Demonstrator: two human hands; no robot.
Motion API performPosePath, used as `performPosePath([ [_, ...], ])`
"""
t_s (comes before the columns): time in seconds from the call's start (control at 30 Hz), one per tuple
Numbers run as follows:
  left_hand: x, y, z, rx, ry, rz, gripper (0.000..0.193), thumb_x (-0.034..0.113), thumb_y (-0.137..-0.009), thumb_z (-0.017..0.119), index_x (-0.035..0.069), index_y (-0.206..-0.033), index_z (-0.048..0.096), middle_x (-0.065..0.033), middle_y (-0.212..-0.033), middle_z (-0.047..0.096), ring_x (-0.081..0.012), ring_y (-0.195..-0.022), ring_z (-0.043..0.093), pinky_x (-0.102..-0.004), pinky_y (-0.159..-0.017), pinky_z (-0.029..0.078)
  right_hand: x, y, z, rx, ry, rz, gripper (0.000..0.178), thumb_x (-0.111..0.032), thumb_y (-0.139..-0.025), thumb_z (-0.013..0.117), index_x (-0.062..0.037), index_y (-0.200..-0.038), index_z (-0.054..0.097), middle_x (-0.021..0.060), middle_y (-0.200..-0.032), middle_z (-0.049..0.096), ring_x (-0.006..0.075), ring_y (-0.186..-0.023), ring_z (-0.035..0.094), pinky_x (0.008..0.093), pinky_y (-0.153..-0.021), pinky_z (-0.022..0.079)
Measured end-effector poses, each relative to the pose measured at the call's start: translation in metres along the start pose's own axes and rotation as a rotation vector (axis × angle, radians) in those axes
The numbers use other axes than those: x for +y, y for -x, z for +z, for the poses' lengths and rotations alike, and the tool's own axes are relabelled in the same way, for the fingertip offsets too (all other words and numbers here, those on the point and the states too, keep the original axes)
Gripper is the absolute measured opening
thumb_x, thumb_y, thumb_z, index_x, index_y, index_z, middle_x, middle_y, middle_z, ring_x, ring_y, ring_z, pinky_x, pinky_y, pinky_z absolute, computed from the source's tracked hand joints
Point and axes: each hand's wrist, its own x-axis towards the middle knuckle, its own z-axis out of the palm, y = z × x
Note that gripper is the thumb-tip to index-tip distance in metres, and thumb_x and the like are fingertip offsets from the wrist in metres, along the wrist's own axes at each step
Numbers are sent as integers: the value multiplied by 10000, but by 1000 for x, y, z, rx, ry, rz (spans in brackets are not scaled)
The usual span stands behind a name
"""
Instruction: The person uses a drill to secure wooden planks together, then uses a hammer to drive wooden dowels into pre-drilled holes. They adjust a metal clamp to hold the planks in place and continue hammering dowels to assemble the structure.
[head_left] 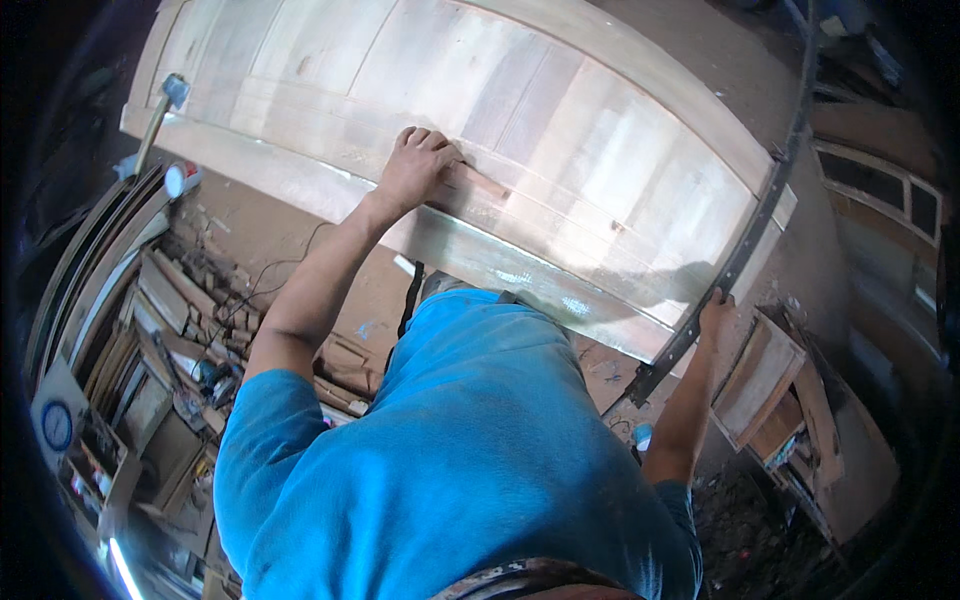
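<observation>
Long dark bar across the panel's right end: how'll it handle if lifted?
The bar is probably stiff: it looks solid, and its curve may be lens bending. Likely heavy for its width, as it looks metal. Apt to swing if lifted where the right hand is, nearer its lower end.

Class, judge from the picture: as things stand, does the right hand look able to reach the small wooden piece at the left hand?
Probably yes: open panel lies between, and the wooden piece sticks out past the left hand. The right hand would likely have to leave the dark bar first.
</observation>
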Motion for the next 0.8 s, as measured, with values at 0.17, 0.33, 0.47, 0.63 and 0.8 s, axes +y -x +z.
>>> performPosePath([
  [0.17,45,-15,-8,-80,432,-117,219,235,-923,671,64,-1054,632,-156,-959,691,-346,-910,684,-453,-859,524,-81,102,-62,294,251,-187,504,-360,-943,634,1,-1295,628,272,-1262,616,433,-1176,611,481,-1006,497],
  [0.33,122,-5,0,-241,843,-185,314,302,-952,664,18,-1069,602,-224,-925,680,-360,-847,695,-440,-730,540,-117,180,-3,-198,-708,-282,462,-337,-989,676,3,-1299,636,155,-1221,635,229,-1119,600,376,-955,511],
  [0.47,160,22,38,-212,1048,31,323,282,-935,673,32,-1134,629,-223,-980,681,-405,-913,671,-466,-780,520,-192,270,-10,-675,-1401,-83,522,-341,-1052,546,61,-1382,508,180,-1287,593,238,-1147,612,379,-960,528],
  [0.63,158,56,63,-356,965,177,482,343,-921,669,26,-1279,606,-235,-1101,676,-429,-981,661,-497,-872,523,-180,268,-7,-847,-1144,56,466,-209,-1051,531,57,-1424,445,136,-1137,659,220,-976,678,320,-883,556],
  [0.8,131,67,54,-354,977,90,552,398,-921,670,24,-1321,600,-232,-1193,671,-403,-1013,667,-469,-900,526,-180,264,-4,-693,-1216,112,492,-193,-1023,569,88,-1401,427,173,-1133,655,255,-967,687,377,-890,574],
])
